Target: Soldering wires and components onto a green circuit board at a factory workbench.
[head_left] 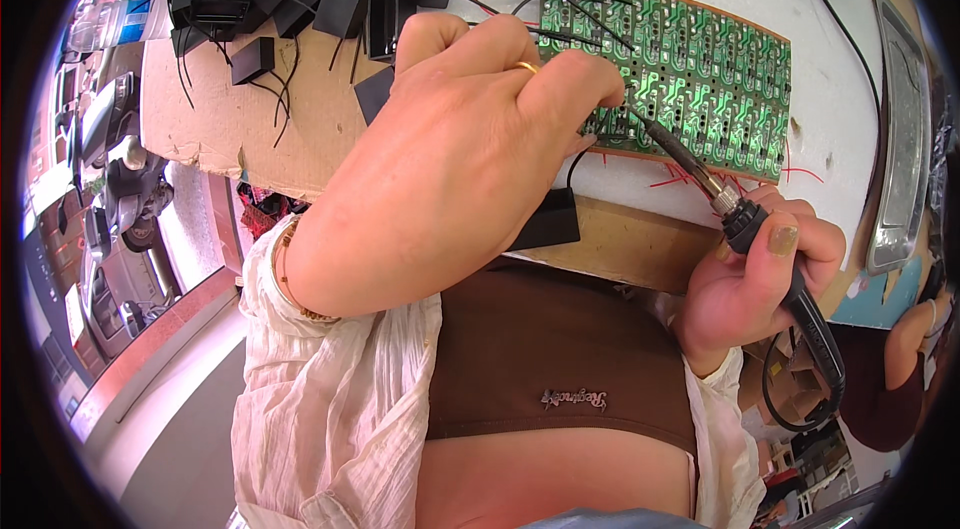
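Board (710, 79): glossy face, shiny solder spots. Iron (746, 226): plastic grip (741, 219), shiny metal collar (726, 201), dull tip (652, 127). Boxes (343, 1): mostly matt plastic. Cardboard (215, 124): matt, rough torn edge. Sleeve (345, 399): crinkled cloth. Ring (527, 66): shiny metal.

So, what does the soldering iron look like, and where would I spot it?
Find the large green circuit-board panel. Near its lower right, the person's right hand grips a soldering iron. Unlike the boxy black cases, it is pen-like, with a silver collar and dark tapering tip.
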{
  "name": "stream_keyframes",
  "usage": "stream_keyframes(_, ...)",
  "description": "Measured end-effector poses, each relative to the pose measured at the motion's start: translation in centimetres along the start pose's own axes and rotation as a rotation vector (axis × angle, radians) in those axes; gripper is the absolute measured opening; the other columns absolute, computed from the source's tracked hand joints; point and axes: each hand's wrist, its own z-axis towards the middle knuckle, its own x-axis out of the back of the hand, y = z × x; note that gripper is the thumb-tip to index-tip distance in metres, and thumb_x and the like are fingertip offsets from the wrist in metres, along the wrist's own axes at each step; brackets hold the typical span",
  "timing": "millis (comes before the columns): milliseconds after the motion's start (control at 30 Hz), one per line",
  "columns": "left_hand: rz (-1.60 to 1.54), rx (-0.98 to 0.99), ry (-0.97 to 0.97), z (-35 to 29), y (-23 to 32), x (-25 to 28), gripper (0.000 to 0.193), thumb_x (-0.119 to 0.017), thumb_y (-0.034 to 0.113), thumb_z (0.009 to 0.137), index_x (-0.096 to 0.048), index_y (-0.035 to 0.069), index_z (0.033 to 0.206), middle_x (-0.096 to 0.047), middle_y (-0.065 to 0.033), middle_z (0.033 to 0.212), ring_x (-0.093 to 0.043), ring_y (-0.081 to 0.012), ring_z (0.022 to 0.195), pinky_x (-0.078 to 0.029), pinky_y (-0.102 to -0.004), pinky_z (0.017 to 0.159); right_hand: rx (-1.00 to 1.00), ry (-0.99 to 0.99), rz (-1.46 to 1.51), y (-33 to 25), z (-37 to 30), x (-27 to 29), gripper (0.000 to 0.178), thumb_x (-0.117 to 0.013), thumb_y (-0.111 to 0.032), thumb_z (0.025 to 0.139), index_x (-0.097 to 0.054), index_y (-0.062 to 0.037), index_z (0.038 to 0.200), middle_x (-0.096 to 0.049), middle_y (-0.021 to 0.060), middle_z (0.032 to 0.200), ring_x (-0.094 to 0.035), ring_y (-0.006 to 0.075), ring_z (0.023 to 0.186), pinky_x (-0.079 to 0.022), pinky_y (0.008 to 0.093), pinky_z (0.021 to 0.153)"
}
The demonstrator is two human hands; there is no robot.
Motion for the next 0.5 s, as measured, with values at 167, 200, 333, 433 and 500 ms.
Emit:
stream_keyframes(167, -0.126, -0.019, -0.096, 0.2, -0.1, 0.1, 0.021, -0.058, 0.005, 0.068, -0.052, 0.006, 0.089, -0.059, -0.0004, 0.070, -0.049, -0.0192, 0.071, -0.031, -0.0303, 0.074, 0.007, 0.015, 0.011, -0.1, 0.0, -0.2, 0.020, -0.057, -0.013, 0.074, -0.039, -0.0037, 0.076, -0.041, 0.0030, 0.055, -0.034, 0.0087, 0.048, -0.029, 0.0257, 0.049)
stream_keyframes(200, -0.128, -0.022, -0.099, 0.3, -0.1, 0.1, 0.021, -0.058, 0.005, 0.068, -0.052, 0.006, 0.089, -0.059, -0.0004, 0.070, -0.049, -0.0192, 0.071, -0.031, -0.0303, 0.074, 0.005, 0.018, 0.008, -0.1, 0.0, -0.1, 0.020, -0.057, -0.013, 0.074, -0.039, -0.0037, 0.076, -0.041, 0.0030, 0.055, -0.034, 0.0087, 0.048, -0.029, 0.0257, 0.049)
stream_keyframes(333, -0.052, -0.036, 0.050, 0.1, -0.1, -0.2, 0.011, -0.060, 0.005, 0.067, -0.057, 0.007, 0.077, -0.058, -0.0001, 0.069, -0.049, -0.0181, 0.069, -0.034, -0.0294, 0.068, -0.011, 0.009, 0.000, 0.0, -0.1, 0.1, 0.021, -0.057, -0.013, 0.074, -0.039, -0.0036, 0.076, -0.041, 0.0031, 0.055, -0.035, 0.0089, 0.048, -0.030, 0.0257, 0.049)
stream_keyframes(433, 0.057, -0.059, 0.215, -0.3, -0.3, -0.7, 0.007, -0.062, 0.005, 0.064, -0.059, 0.008, 0.070, -0.057, 0.0002, 0.068, -0.048, -0.0173, 0.067, -0.035, -0.0285, 0.064, -0.005, 0.000, -0.003, 0.0, -0.1, 0.3, 0.021, -0.058, -0.013, 0.073, -0.039, -0.0036, 0.077, -0.041, 0.0031, 0.056, -0.035, 0.0090, 0.049, -0.030, 0.0258, 0.049)
stream_keyframes(500, 0.110, -0.075, 0.265, -0.4, -0.4, -0.8, 0.007, -0.063, 0.005, 0.062, -0.059, 0.008, 0.068, -0.057, 0.0004, 0.068, -0.048, -0.0171, 0.066, -0.035, -0.0282, 0.061, -0.001, -0.011, -0.001, 0.0, 0.0, 0.3, 0.021, -0.058, -0.013, 0.073, -0.039, -0.0035, 0.078, -0.041, 0.0032, 0.056, -0.035, 0.0090, 0.049, -0.030, 0.0258, 0.050)
